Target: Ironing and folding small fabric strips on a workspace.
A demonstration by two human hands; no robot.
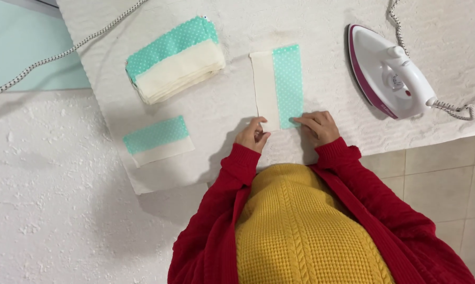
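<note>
Red ribbed-cuff cardigan sleeves [237,168] over a mustard cable-knit sweater [300,226].

fabric strip [277,87]: cream, teal white-dotted | iron [387,73]: white, magenta | sleeves [237,173]: red | sweater [300,231]: yellow

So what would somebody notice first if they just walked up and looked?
Probably the white and pink iron, standing alone at the right of the white padded cloth. Next, the teal dotted and cream fabric piece in the middle, with the left hand and right hand pressing on its near edge. A stack of the same pieces sits to the left, and a single piece lies below it.
</note>
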